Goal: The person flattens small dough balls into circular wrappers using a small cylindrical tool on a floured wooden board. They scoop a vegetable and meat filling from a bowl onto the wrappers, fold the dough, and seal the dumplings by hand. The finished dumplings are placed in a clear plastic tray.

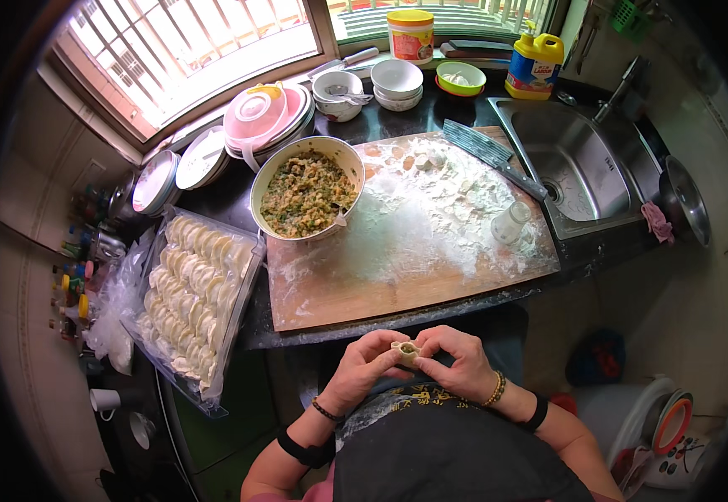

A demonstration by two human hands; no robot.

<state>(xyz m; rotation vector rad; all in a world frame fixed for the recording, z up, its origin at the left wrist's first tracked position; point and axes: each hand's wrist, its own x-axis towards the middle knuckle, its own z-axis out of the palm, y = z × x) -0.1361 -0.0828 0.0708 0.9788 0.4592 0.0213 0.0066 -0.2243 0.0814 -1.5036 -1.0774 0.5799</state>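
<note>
Between both hands, in front of my apron, is a small dumpling (406, 353) with filling showing through its gap. My left hand (364, 364) pinches its left side, and my right hand (455, 357) pinches the right. Before me lies a floured wooden board (339, 301). A white bowl of minced filling (309, 194) stands at the board's far left, a utensil handle at its rim. To the left, a clear plastic tray (238, 332) holds rows of folded dumplings (194, 288).
A cleaver (477, 141) lies across the board's far right corner, near the steel sink (583, 169). A floury drinking glass (511, 223) rests on the board's right. Stacked plates (204, 157) and bowls (396, 85) line the window side. The tray juts past the counter's front edge.
</note>
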